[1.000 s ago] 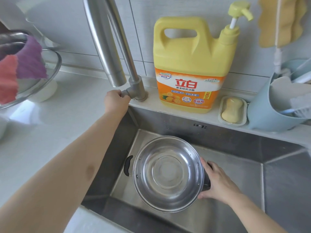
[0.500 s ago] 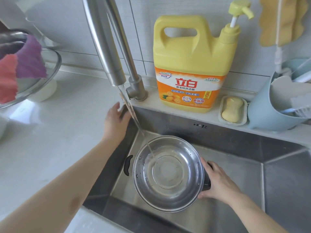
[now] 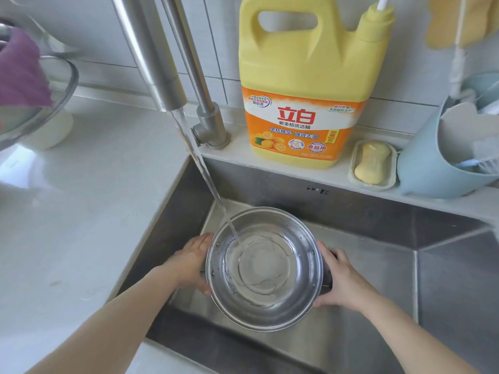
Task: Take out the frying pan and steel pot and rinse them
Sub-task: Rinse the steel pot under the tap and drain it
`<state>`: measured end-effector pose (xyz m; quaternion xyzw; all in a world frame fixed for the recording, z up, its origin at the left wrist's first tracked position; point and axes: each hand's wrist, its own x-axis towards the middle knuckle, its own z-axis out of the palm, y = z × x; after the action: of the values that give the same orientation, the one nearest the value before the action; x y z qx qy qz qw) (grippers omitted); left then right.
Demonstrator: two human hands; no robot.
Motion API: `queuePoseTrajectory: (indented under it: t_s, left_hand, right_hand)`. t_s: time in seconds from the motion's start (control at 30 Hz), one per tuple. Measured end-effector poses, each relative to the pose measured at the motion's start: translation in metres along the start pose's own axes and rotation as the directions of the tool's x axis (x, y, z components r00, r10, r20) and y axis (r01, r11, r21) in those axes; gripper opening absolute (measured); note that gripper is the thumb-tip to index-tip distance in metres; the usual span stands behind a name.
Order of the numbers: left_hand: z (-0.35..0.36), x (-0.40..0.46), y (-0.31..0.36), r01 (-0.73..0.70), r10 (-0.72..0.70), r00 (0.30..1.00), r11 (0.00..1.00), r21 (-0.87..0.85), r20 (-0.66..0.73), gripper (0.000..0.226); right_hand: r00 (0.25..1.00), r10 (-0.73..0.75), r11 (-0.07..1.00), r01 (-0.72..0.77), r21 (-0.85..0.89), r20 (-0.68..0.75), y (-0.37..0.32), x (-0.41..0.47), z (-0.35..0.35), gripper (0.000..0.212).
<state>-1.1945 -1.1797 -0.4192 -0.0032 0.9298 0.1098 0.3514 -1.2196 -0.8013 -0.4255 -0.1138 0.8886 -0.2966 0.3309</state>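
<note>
The steel pot (image 3: 264, 268) is held low inside the sink (image 3: 378, 211), mouth up and tipped slightly toward the person, with a thin stream of water (image 3: 205, 174) from the faucet (image 3: 151, 55) landing on its inner wall and pooling in the bottom. It is rigid, thin-walled metal, so squeezing will not deform it, but it is now wet and likely slick, and it will probably grow heavier as it fills. The safest holds look to be the two dark side handles, which are mostly hidden behind the hands.

The left hand (image 3: 190, 263) is pressed against the pot's left side with fingers fairly straight along the wall; whether they hook the handle cannot be told. The right hand (image 3: 341, 279) has its fingers curled around the dark handle on the right side, gripping it.

The frying pan cannot be made out for certain here.

Room to swirl or tip the pot seems best toward the right, where the sink floor lies open. On the left the sink wall stands close beside the left hand, and the faucet spout hangs above, so lifting straight up risks a knock. On the ledge behind stand a yellow detergent jug (image 3: 302, 76), a soap dish (image 3: 374, 164) and a blue holder (image 3: 432, 163). The white counter (image 3: 81, 206) to the left carries a glass bowl (image 3: 54, 98) with a purple cloth (image 3: 19, 74).
</note>
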Motion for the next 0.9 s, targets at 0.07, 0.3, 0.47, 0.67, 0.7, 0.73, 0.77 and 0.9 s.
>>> queuePoseTrajectory:
  t_s: [0.07,0.3,0.47,0.67,0.7,0.73,0.77,0.9]
  left_hand:
    - [0.003,0.002,-0.005,0.004,-0.003,1.0,0.998,-0.055,0.026,0.146]
    - [0.009,-0.001,-0.007,0.007,0.011,0.999,0.928,-0.372,0.048,0.144]
    - [0.009,-0.005,-0.004,-0.024,0.035,0.999,0.917,-0.399,0.021,0.142]
    - [-0.016,-0.022,0.0,-0.055,0.072,0.997,0.916,-0.396,0.029,0.135]
    - [-0.023,-0.027,0.001,-0.066,0.083,0.996,0.916,-0.395,0.028,0.134]
    - [-0.029,-0.032,0.003,-0.078,0.095,0.995,0.916,-0.394,0.024,0.133]
    - [-0.036,-0.037,0.005,-0.087,0.103,0.995,0.915,-0.395,0.02,0.132]
    - [-0.069,-0.06,0.012,-0.106,0.118,0.993,0.919,-0.379,0.009,0.131]
  right_hand:
    - [1.0,0.011,0.998,-0.011,0.055,0.017,0.005,0.003,0.003,0.143]
    - [0.999,0.045,0.99,-0.048,0.134,0.03,0.015,0.01,0.011,0.146]
    - [0.999,0.043,0.989,-0.045,0.142,0.015,0.017,0.007,0.012,0.149]
    - [0.999,0.042,0.987,-0.04,0.156,-0.011,0.007,-0.011,-0.01,0.147]
    - [0.999,0.038,0.988,-0.035,0.15,-0.016,0.004,-0.016,-0.014,0.147]
    - [0.999,0.032,0.989,-0.029,0.147,-0.022,0.0,-0.022,-0.02,0.146]
    - [0.999,0.027,0.988,-0.022,0.15,-0.027,-0.004,-0.028,-0.025,0.145]
    - [0.998,-0.015,0.99,0.023,0.142,-0.062,-0.021,-0.054,-0.047,0.14]
